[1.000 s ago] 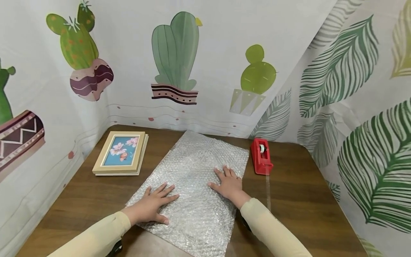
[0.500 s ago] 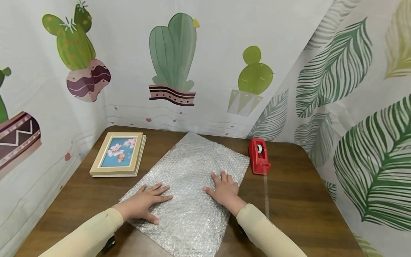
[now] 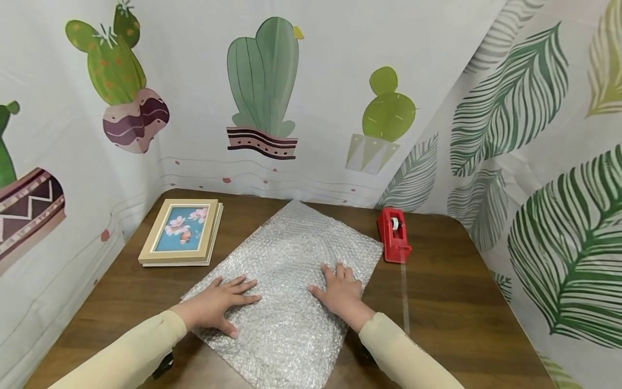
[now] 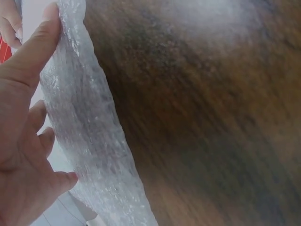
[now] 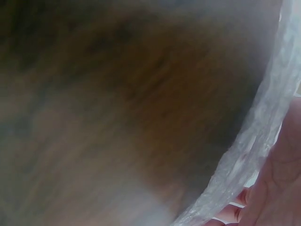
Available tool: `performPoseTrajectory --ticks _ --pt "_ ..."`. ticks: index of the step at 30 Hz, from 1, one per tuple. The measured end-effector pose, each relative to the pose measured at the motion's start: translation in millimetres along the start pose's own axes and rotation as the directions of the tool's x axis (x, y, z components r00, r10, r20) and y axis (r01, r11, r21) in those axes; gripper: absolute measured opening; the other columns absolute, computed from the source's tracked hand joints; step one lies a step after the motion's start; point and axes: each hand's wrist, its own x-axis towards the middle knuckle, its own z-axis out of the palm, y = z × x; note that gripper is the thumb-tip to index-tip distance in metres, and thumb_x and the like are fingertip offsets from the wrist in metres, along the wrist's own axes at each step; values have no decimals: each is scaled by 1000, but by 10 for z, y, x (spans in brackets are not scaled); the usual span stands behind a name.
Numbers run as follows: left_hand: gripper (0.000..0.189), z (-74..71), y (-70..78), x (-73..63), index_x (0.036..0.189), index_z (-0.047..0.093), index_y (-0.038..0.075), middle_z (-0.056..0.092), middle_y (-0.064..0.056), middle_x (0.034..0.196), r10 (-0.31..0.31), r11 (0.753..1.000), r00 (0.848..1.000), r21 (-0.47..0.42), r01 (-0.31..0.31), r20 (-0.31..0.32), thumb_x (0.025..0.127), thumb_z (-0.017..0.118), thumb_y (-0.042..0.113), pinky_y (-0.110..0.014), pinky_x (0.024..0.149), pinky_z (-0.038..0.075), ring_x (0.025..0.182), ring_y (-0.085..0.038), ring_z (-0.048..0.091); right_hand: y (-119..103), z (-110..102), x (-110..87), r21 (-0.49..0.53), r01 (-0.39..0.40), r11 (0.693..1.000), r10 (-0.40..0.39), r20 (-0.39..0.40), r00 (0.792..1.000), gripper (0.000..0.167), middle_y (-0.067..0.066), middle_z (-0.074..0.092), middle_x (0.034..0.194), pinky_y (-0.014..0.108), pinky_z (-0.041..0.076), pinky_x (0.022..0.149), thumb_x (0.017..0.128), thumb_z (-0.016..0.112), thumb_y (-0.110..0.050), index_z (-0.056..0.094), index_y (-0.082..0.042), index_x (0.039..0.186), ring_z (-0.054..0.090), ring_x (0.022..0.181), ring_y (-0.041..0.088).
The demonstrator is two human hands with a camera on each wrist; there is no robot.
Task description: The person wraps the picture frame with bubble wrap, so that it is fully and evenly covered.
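Note:
A sheet of clear bubble wrap (image 3: 286,259) lies slantwise on the brown wooden table (image 3: 447,302). On its left part rests my left hand (image 3: 216,303), fingers spread and straight. My right hand (image 3: 342,292) lies flat on the right part, fingers spread too. In the left wrist view the left hand (image 4: 28,127) shows beside the bubble wrap (image 4: 94,122), its thumb stretched along the sheet. The right wrist view catches only part of the right hand (image 5: 273,188) behind the edge of the bubble wrap (image 5: 240,155).
Back left stand stacked picture frames (image 3: 182,232), the top one with pink flowers on blue. A red tape dispenser (image 3: 393,235) sits right of the bubble wrap, a strip of tape (image 3: 405,297) running from it toward the front. Printed curtains (image 3: 320,97) close off the back and sides.
Both hands have shifted slightly left, and the bubble wrap has turned a little clockwise, its back corner moving right and its right corner now close to the tape dispenser.

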Motion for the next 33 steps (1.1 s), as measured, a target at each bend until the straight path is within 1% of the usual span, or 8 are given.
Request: performPoseTrajectory --ticks 9,14,19,23,26,28,30,33 --pt "89 -6 -16 28 150 54 30 38 -12 166 -12 1000 1000 16 12 1 69 87 49 -82 112 27 153 -46 32 19 -26 -2 5 14 1000 -14 16 1000 77 27 40 152 69 48 95 97 56 -63 45 -12 154 39 136 44" --pt "87 -48 29 29 148 56 30 42 -12 164 -1 999 1000 53 1 -6 69 88 51 -81 108 33 150 -45 37 144 -154 14 123 74 990 -81 58 995 68 27 41 156 73 44 101 101 54 -55 48 -12 153 38 141 48" --pt "83 -76 77 39 145 59 25 44 -14 162 -5 1000 1000 9 5 -6 72 89 49 -84 105 33 150 -48 37 317 -269 38 236 130 963 -152 78 985 56 27 46 154 72 42 107 104 54 -44 56 -7 146 38 143 52" --pt "67 -46 83 58 139 63 19 46 -18 159 1 999 997 -38 -4 -81 82 81 48 -81 105 36 148 -49 39 413 -354 53 279 179 943 -204 62 977 47 28 55 146 67 36 117 104 58 -31 62 1 137 44 141 51" --pt "53 -34 74 16 136 66 14 51 -22 154 -1 1000 970 4 2 -241 90 75 40 -71 106 45 140 -48 50 444 -468 65 313 207 927 -227 29 973 41 29 60 141 62 37 119 104 58 -24 63 5 133 50 138 49" --pt "48 -84 61 -61 136 65 11 55 -22 150 -41 999 934 10 47 -356 94 72 33 -64 106 49 134 -46 57 439 -576 71 333 218 917 -230 -6 973 40 28 62 139 59 46 112 104 57 -23 64 5 132 56 133 47" --pt "46 -212 43 -175 138 63 9 59 -22 147 -120 993 891 -54 107 -437 97 69 28 -60 106 51 130 -44 61 406 -706 75 369 224 902 -223 -48 974 40 25 64 138 58 51 107 105 56 -24 63 3 135 60 128 44" --pt "45 -513 -29 -369 142 59 5 61 -24 144 -261 958 834 -236 162 -487 101 63 24 -61 103 53 125 -45 64 320 -900 98 440 251 862 -220 -120 968 41 23 64 138 56 55 100 106 54 -25 61 0 138 64 123 41"
